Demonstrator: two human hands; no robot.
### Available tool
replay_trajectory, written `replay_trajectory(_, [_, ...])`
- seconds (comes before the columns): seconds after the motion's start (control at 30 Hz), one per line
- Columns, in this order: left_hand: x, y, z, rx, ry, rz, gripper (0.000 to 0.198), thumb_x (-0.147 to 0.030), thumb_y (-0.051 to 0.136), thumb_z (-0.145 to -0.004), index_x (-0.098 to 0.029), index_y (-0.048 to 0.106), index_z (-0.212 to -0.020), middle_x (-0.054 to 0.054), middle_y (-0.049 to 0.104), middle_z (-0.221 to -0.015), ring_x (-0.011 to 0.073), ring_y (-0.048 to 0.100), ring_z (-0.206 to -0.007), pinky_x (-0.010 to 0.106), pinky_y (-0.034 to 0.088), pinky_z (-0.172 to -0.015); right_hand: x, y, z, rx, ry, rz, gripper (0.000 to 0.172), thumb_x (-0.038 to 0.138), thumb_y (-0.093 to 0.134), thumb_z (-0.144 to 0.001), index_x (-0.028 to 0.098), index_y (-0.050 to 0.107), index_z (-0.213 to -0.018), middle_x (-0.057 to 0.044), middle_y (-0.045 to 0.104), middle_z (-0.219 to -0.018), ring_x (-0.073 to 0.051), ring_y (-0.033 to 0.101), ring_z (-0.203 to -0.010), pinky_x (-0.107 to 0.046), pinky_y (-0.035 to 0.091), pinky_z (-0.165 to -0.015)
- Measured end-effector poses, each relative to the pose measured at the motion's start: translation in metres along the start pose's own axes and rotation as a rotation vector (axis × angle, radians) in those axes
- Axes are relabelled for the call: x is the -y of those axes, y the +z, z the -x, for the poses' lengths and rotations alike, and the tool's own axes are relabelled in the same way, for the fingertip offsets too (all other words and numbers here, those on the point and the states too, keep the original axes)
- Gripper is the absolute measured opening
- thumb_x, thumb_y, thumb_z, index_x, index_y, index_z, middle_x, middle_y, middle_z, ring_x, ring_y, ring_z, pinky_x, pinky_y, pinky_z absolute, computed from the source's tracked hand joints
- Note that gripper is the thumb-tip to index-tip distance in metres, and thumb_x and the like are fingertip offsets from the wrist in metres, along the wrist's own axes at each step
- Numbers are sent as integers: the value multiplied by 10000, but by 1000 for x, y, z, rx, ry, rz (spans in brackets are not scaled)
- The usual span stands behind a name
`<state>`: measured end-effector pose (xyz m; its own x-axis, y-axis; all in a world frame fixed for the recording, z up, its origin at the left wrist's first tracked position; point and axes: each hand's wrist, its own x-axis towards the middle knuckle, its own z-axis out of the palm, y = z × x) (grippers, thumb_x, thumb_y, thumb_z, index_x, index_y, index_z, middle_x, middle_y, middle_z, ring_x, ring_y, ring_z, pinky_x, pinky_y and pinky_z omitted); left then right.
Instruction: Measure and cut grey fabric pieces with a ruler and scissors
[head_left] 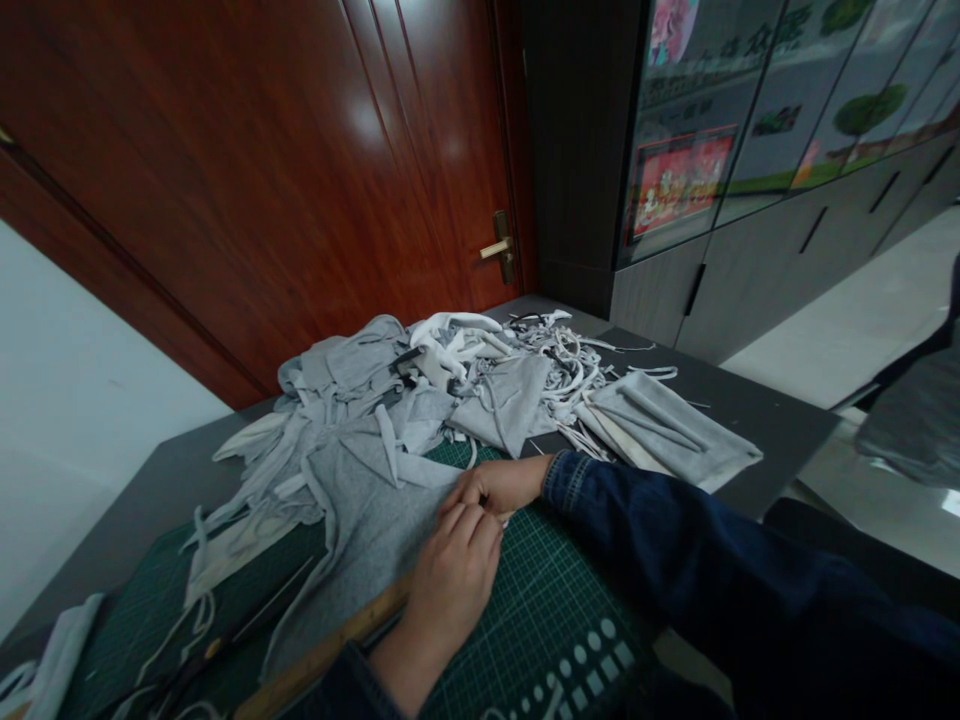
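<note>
A grey cloth [367, 510] lies spread over a green cutting mat [555, 590], its right end running into my two hands. My left hand [459, 565] reaches up from below with fingers curled and pressed together at the cloth's edge. Just beyond it, my right hand [506, 482] is bent closed against the left fingertips, also at the cloth. The exact pinch is hidden between the hands. A wooden ruler [322, 645] runs along the cloth's near edge and passes under my left wrist. Black-handled scissors [217, 645] lie left of the cloth.
Behind the mat is a heap of grey and white cloth scraps [345, 370] and strips [566, 365]. A folded grey piece [675, 425] lies at the right of the dark table [780, 420]. A wooden door [360, 180] and glass-fronted cabinets [750, 150] stand behind.
</note>
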<state>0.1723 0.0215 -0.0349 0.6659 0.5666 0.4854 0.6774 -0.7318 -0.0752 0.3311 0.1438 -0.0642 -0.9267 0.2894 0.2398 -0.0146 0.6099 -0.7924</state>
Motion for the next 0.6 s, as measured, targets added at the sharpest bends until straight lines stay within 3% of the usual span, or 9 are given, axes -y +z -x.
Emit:
replay_trajectory(0.2, [10, -10, 13, 34, 10, 18, 159, -122, 531, -1000, -209, 650, -941, 50, 717, -937, 233, 701, -907, 384, 606, -821, -1, 1, -2, 45, -66, -118, 108, 191, 715, -922, 144, 812, -929, -61, 755, -1231, -205, 669, -1176, -238, 435, -1045])
replay_trajectory(0.37, [15, -26, 25, 75, -8, 35, 184, -102, 509, -1001, -217, 642, -945, 16, 687, -873, 210, 680, -837, 346, 574, -755, -2, -1, -2, 62, -131, -148, 118, 174, 722, -916, 128, 825, -952, -103, 737, -1255, -206, 688, -1132, -267, 453, -1043])
replay_trajectory(0.6, [23, -44, 45, 116, 12, -14, 260, -76, 452, -1009, -217, 629, -880, 5, 647, -818, 194, 637, -791, 324, 507, -719, -2, -1, 1, 57, -104, -153, 172, 155, 721, -915, 164, 837, -1042, -101, 715, -1302, -190, 681, -1141, -289, 465, -1051])
